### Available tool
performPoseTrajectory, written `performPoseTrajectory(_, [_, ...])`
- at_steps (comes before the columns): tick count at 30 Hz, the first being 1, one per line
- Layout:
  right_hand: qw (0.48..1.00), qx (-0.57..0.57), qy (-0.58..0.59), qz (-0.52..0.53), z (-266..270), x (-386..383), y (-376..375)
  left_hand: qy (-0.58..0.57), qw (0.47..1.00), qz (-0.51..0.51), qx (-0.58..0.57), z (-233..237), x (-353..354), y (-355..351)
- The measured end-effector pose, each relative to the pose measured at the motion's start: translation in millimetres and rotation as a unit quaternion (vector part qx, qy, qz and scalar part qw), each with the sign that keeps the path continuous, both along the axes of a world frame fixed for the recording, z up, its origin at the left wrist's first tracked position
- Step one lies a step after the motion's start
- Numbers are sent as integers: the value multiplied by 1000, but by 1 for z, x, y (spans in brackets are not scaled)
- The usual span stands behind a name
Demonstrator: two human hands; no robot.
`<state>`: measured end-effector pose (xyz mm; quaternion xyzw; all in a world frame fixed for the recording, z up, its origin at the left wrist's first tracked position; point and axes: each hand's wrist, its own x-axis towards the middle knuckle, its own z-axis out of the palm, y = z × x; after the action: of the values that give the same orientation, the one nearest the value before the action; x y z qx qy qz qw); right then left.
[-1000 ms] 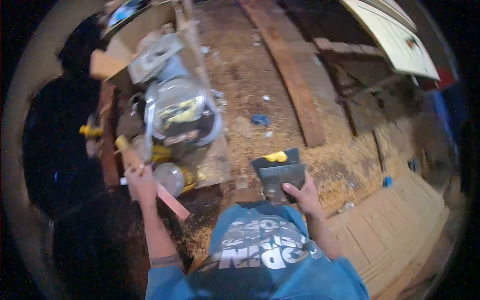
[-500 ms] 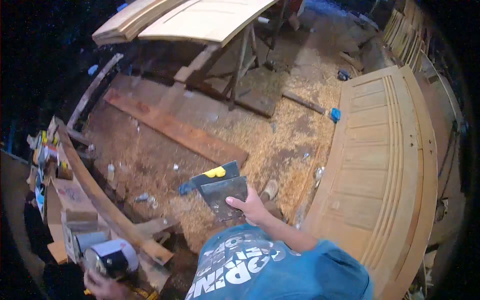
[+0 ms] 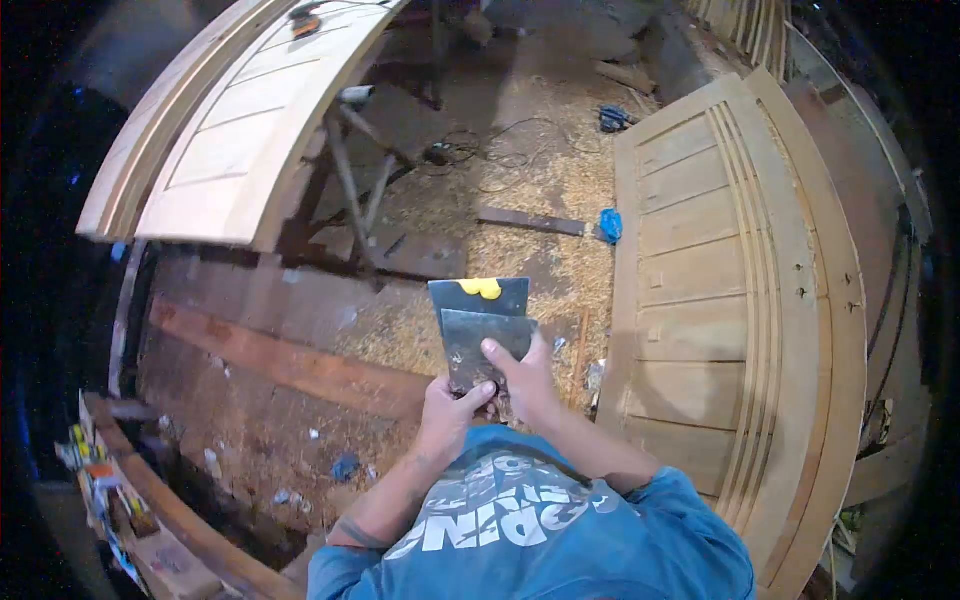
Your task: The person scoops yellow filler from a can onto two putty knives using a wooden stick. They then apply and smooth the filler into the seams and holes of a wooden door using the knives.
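Observation:
Two flat, dark scraper blades stand upright in front of my chest, one overlapping the other. Along the top edge of the rear scraper (image 3: 515,296) sits a dab of yellow filler (image 3: 481,288). My right hand (image 3: 528,382) is closed on the right side of the front scraper (image 3: 475,340), thumb across its face. At the lower left, my left hand (image 3: 448,412) grips the same pair, its thumb lying over the bottom of the front blade. The undersides of the fingers are mostly hidden behind the blades.
A panelled wooden door (image 3: 690,270) leans along the right. Pale door panels (image 3: 235,145) rest on a trestle at upper left. A reddish plank (image 3: 290,360) lies on the sawdust-covered floor, and a cluttered bench (image 3: 165,560) stands at lower left.
My left hand has left the can on the bench and come to the scrapers, which my right hand held alone before. The view has swung rightward, taking the can out of sight.

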<state>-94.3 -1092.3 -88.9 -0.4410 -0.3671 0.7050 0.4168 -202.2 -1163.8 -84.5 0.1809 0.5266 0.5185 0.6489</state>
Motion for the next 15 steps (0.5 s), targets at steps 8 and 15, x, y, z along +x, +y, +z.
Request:
performPoseTrajectory(8, [984, 87, 55, -146, -6, 18, 281, -140, 983, 111, 38, -60, -81, 218])
performPoseTrajectory(15, [986, 81, 28, -143, 16, 28, 460, -84, 988, 61, 114, 25, -133, 451])
